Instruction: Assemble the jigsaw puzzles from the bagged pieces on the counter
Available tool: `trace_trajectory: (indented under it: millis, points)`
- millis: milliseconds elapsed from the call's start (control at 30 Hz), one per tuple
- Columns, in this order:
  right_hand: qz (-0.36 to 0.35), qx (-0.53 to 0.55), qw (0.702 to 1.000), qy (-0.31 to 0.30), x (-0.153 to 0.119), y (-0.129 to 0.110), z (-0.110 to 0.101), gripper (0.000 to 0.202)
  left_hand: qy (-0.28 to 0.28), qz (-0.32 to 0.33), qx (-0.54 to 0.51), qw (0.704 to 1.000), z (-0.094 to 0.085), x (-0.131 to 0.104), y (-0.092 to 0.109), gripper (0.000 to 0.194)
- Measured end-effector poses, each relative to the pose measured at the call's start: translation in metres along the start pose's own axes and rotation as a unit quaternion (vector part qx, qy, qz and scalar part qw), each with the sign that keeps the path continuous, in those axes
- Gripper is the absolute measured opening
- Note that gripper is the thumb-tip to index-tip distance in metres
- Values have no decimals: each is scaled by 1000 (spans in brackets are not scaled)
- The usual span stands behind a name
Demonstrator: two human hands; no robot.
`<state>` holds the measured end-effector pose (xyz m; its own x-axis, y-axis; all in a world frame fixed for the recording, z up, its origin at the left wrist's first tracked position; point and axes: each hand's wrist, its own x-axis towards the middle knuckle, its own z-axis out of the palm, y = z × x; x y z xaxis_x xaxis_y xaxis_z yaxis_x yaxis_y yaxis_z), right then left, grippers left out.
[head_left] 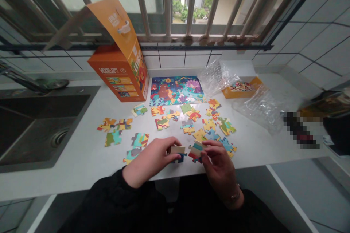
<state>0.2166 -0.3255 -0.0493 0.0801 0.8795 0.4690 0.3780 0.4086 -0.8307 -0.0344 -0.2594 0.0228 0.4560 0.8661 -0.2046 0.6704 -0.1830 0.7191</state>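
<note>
Near the counter's front edge, my left hand (pixel 161 154) pinches a puzzle piece (pixel 178 150) coloured cream and dark blue. Just to its right, my right hand (pixel 218 162) grips another puzzle piece (pixel 195 150) with cream, teal and red bands. A small gap separates the two held pieces. Loose puzzle pieces (pixel 163 123) lie spread over the white counter beyond my hands. Several more, including a teal and green one (pixel 113 137), lie to the left. Blue pieces (pixel 211 134) sit just beyond my right hand.
An orange puzzle box (pixel 117 76) stands open at the back left. Beside it lies a colourful picture sheet (pixel 177 91). Clear plastic packaging (pixel 259 109) and a small yellow-orange box (pixel 239 89) are at the back right. A sink (pixel 41 127) is far left.
</note>
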Motion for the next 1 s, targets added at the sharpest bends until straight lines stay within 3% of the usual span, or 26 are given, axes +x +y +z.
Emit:
trace_trajectory:
  millis: [67, 133, 267, 400, 500, 600, 667, 833, 1000]
  points:
    - [40, 22, 999, 14, 1, 2, 2, 12, 2, 23, 7, 1000, 19, 3, 3, 21]
    - [59, 39, 997, 17, 4, 3, 4, 12, 50, 43, 34, 997, 29, 5, 1, 29]
    - [74, 52, 996, 7, 8, 4, 5, 11, 149, 66, 46, 986, 26, -3, 1, 31]
    - [61, 57, 995, -51, 8, 2, 5, 8, 116, -27, -110, 987, 25, -18, 10, 36]
    - [16, 24, 994, -103, 9, -2, 4, 7, 75, -66, -244, 965, 38, -25, 13, 41]
    - [-49, -38, 993, -99, 13, -7, 3, 15, 93, -90, -260, 957, 48, -28, 7, 34]
    - [-88, -84, 986, -112, 15, -10, 4, 22, 123, -110, -241, 956, 46, -31, 0, 34]
    - [-142, -200, 944, -221, 11, -9, 8, 34, 170, -151, -191, 955, 26, -36, -17, 36]
    - [-131, -223, 935, -241, 8, -6, 4, 23, 196, -153, -110, 962, 16, -35, -18, 27]
